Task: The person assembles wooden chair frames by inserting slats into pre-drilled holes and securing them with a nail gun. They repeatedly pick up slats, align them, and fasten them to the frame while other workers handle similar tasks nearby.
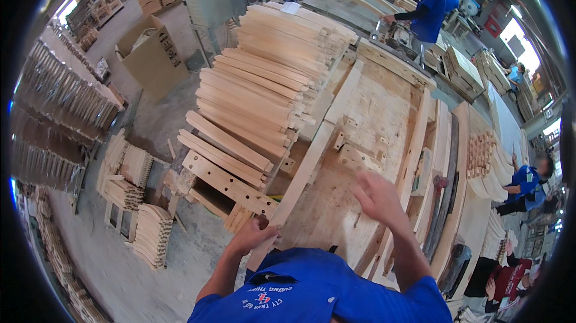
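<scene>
My left hand (pixel 255 236) is closed on the near end of a long flat wooden strip (pixel 306 173), its thumb lying over the strip's face. The strip runs away from me along the left side of a wooden work table (pixel 327 218). Above the table my right hand (pixel 379 197) is raised, slightly blurred. Its fingers are loosely bent and apart, with nothing visible in them. Just beyond that hand, small wooden blocks with drilled holes (pixel 357 158) sit on the table. A drilled wooden board (pixel 228 182) lies to the left of my left hand.
Many pale wooden legs (pixel 246 101) lie stacked at the left. Along the table's right run long rails (pixel 414 149) and a dark bar (pixel 444 203). A cardboard box (pixel 153 59) and piled curved pieces (pixel 150 233) stand on the floor. A co-worker in blue (pixel 429 11) stands beyond the table.
</scene>
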